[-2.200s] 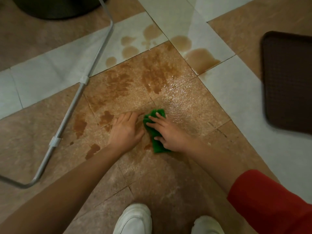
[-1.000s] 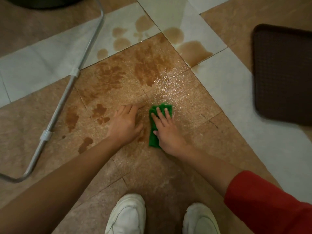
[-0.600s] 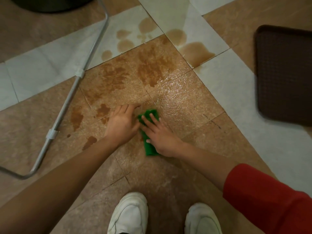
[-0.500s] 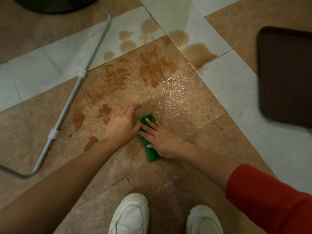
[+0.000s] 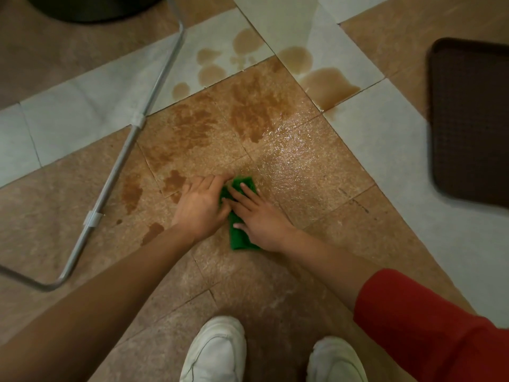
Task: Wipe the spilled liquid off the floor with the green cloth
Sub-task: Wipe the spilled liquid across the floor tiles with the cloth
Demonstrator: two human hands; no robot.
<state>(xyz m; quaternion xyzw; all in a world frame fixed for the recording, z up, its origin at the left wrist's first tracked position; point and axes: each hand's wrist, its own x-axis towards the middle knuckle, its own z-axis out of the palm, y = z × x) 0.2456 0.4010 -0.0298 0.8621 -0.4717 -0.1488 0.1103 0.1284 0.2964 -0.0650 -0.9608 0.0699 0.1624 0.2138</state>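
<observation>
Wet tiled floor; folded, flattened bright-green cloth

Both hands down at frame centre: right hand presses the green cloth flat, left hand touches its edge; brown spill above.
</observation>
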